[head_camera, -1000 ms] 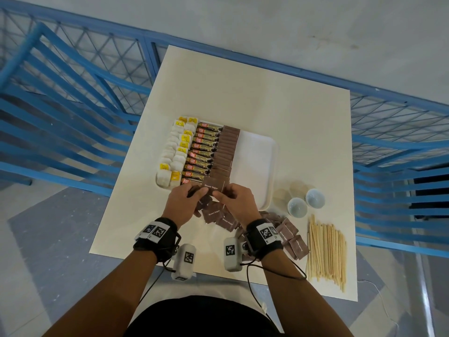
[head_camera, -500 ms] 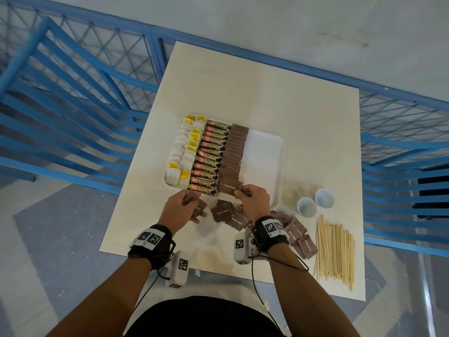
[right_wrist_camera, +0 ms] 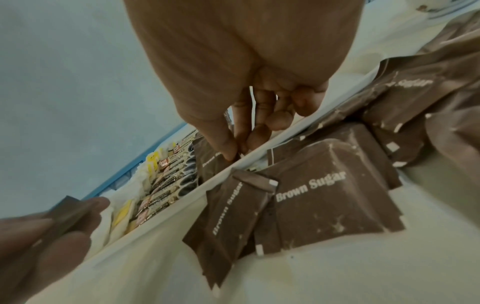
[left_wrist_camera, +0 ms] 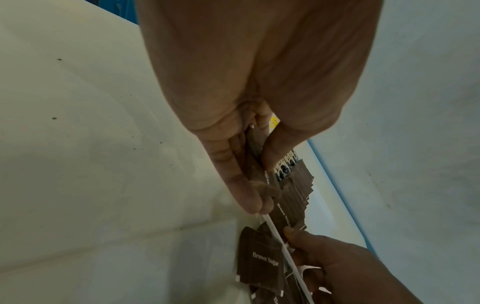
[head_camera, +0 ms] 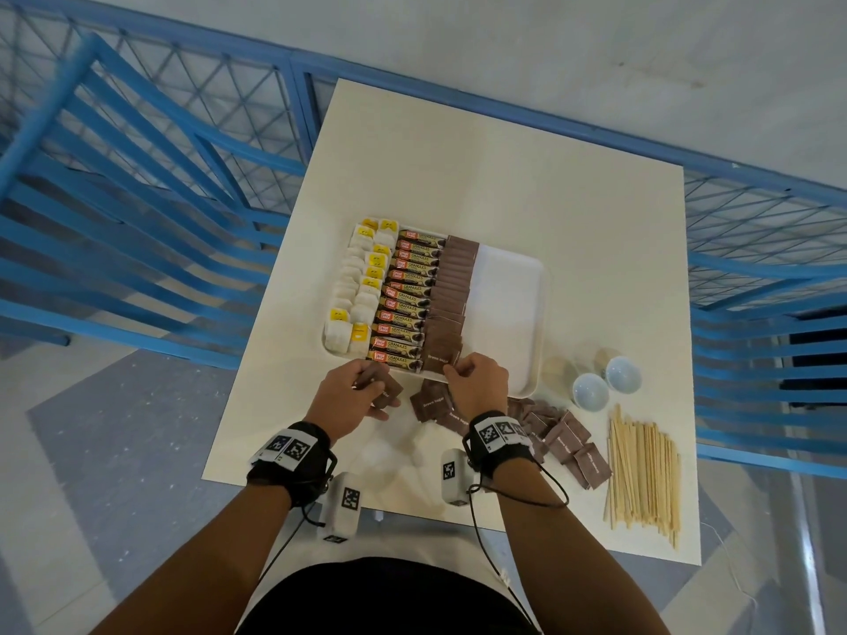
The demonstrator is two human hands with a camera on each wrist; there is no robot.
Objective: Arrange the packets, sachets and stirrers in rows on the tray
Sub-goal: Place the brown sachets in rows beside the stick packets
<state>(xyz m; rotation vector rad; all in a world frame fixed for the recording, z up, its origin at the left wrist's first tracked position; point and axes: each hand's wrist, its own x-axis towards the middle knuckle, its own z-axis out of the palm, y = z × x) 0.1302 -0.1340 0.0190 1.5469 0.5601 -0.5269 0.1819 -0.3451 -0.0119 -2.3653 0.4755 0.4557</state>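
A white tray [head_camera: 508,309] holds rows of yellow-tagged white sachets [head_camera: 362,286], coffee granule sticks [head_camera: 408,295] and brown sugar packets [head_camera: 451,291]. My right hand [head_camera: 476,382] pinches the nearest brown sugar packet [head_camera: 439,358] of that row at the tray's near rim; the thumb presses on that packet [right_wrist_camera: 211,162] in the right wrist view. My left hand [head_camera: 353,396] grips a few brown sugar packets [head_camera: 382,389] just off the tray's near edge, fingers and thumb closed on those packets [left_wrist_camera: 257,170]. Loose brown sugar packets [head_camera: 568,437] lie on the table, wooden stirrers [head_camera: 641,469] at the right.
Two small white cups [head_camera: 605,382] stand right of the tray. The tray's right half [head_camera: 504,286] is bare. The cream table [head_camera: 504,176] is ringed by blue metal railing [head_camera: 137,185]. More packets [right_wrist_camera: 324,197] lie right by the tray rim.
The hands parted: my right hand carried one brown packet onto the near end of the row, while my left drew back off the tray with its packets.
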